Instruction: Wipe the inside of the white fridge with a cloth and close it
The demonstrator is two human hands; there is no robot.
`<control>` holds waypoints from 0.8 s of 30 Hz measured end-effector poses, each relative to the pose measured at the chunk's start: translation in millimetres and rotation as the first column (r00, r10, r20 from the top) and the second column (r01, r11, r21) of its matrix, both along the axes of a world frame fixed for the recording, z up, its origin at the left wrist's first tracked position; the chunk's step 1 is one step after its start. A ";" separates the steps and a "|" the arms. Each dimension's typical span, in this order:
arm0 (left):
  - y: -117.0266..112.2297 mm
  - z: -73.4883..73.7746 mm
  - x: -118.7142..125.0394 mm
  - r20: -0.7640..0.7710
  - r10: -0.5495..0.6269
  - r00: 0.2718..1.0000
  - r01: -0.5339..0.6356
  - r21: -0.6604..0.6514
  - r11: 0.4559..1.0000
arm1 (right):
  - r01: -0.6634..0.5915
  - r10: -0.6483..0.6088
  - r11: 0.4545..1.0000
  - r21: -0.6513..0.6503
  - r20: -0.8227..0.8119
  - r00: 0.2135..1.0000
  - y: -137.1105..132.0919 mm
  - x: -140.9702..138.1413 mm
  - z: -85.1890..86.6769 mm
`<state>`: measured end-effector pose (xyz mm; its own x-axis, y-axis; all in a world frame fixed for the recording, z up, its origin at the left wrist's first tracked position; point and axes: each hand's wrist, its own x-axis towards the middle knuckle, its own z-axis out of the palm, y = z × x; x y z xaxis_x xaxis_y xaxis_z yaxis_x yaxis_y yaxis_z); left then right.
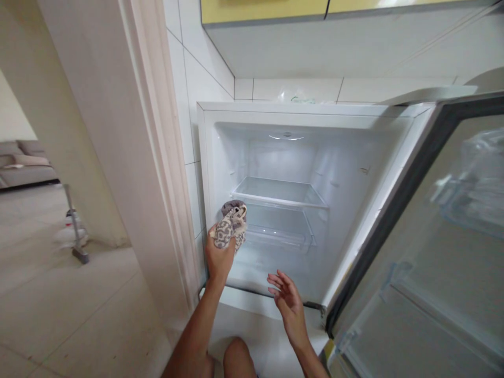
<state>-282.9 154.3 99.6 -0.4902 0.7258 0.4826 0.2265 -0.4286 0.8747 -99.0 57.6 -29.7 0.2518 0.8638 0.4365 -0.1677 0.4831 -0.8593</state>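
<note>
Fridge stood open, door swung right; glass shelf inside. Left hand, grip closed around patterned cloth, pressed it against the left inner wall. Right hand hovered near lower edge, grip wide, fingers spread, holding nothing.

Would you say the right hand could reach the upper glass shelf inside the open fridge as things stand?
Probably yes: the right hand is empty at the open fridge's front edge, and nothing blocks the way to the upper glass shelf.
</note>
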 end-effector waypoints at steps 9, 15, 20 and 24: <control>100.2 33.3 -9.4 -0.969 -0.161 0.189 0.176 -0.127 0.976 | 0.256 -0.225 0.937 -0.237 0.150 0.963 38.7 16.3 -103.9; 168.3 35.9 22.0 -0.944 -0.327 0.051 0.130 -0.318 0.939 | 0.276 -0.219 0.946 -0.169 0.293 0.931 68.2 8.6 -105.5; 214.1 28.4 51.1 -0.883 -0.469 -0.012 0.121 -0.467 0.876 | 0.292 -0.233 0.940 -0.178 0.289 0.928 81.1 7.3 -116.7; 251.8 22.8 67.7 -0.839 -0.543 0.026 0.152 -0.534 0.832 | 0.364 -0.330 0.926 -0.096 0.260 0.907 86.2 1.5 -88.1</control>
